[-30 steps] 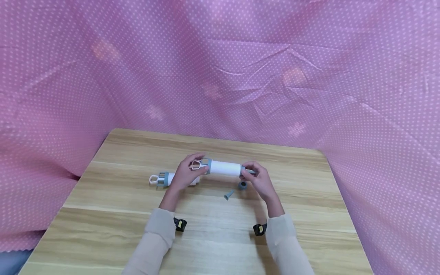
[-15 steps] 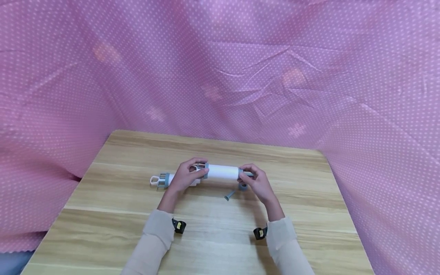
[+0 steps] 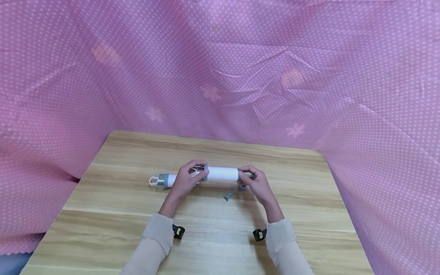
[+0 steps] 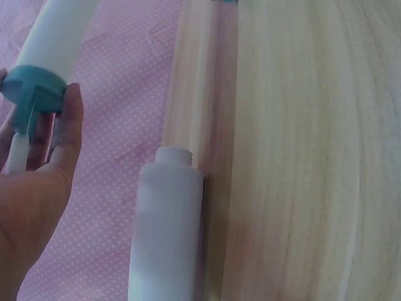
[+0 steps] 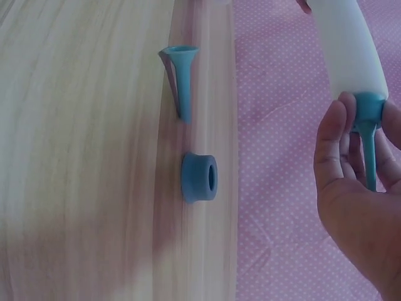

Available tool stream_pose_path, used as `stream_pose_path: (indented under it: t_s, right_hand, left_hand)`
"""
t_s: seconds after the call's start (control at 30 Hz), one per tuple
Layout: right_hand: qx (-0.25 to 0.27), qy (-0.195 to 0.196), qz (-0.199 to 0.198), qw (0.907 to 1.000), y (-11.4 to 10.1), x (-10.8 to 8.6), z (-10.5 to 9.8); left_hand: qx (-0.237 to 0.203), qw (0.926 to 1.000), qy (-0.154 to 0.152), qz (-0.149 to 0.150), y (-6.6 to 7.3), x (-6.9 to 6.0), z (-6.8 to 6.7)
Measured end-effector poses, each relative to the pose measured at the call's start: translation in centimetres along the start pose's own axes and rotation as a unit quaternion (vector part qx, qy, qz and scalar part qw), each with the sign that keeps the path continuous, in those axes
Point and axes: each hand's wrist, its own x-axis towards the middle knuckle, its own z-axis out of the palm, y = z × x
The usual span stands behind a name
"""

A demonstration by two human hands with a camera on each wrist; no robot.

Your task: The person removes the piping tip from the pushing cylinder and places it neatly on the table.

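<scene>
Over the far half of the desk [image 3: 213, 248], right around the middle, a white tube [image 3: 222, 173] is being held up sideways by both hands. Its teal collar [image 4: 39, 88] at the left end is grasped by the left hand [image 3: 185, 181], fingers and thumb wrapped around it, and the teal nozzle cap [image 5: 369, 110] on the right end is pinched by the right hand [image 3: 258, 184]. A second white tube [image 3: 171, 180] can be seen lying on the desk to the left, partly covered by the left hand, with its loop handle [image 3: 153, 181] pointed left and its bare neck [image 4: 174, 155] pointed right. On the near side of the held tube, a loose teal nozzle [image 3: 228, 196] is laid on the desk, and a teal ring [image 5: 202, 178] is seated just right of it. Everything's backed by a pink dotted cloth [image 3: 220, 84].
</scene>
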Motion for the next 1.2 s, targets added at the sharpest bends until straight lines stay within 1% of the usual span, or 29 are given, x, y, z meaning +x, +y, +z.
stream_pose_path:
  t_s: [0.13,0.2,0.27,0.43,0.5,0.63,0.9,1.03,1.2]
  right_hand:
    - [-0.001,-0.006,-0.009,0.9999,0.1,-0.1,0.2]
    - [-0.008,-0.009,-0.019,0.9997,0.0,-0.1,0.2]
    - [-0.004,-0.011,-0.027,0.9996,-0.1,-0.2,0.2]
    - [0.013,-0.002,-0.039,0.9991,-0.3,-0.2,0.4]
    - [0.009,0.006,-0.040,0.9991,-0.3,-0.2,0.6]
    - [0.003,0.016,-0.032,0.9994,-0.3,-0.3,0.7]
    - [0.008,-0.006,-0.004,0.9999,0.4,-0.7,0.5]
    - [0.002,-0.003,0.002,1.0000,0.4,-1.0,0.2]
    - [0.020,0.003,0.006,0.9998,0.2,-1.3,0.1]
  left_hand:
    - [0.014,0.9998,0.014,0.002,-0.3,0.0,0.0]
    - [0.016,0.9997,0.020,0.002,-0.3,0.1,0.0]
    - [0.012,0.9997,0.022,0.005,-0.2,0.1,-0.1]
    - [0.002,0.9997,0.023,0.012,-0.2,0.0,-0.2]
    - [0.001,0.9996,0.024,0.013,-0.1,0.0,-0.2]
    - [-0.002,0.9995,0.024,0.019,-0.1,-0.1,-0.1]
    - [-0.014,0.9991,0.040,0.011,-0.2,-0.4,0.0]
    - [-0.021,0.9987,0.042,0.018,-0.1,-0.4,0.1]
    - [-0.022,0.9986,0.044,0.022,-0.1,-0.4,0.3]
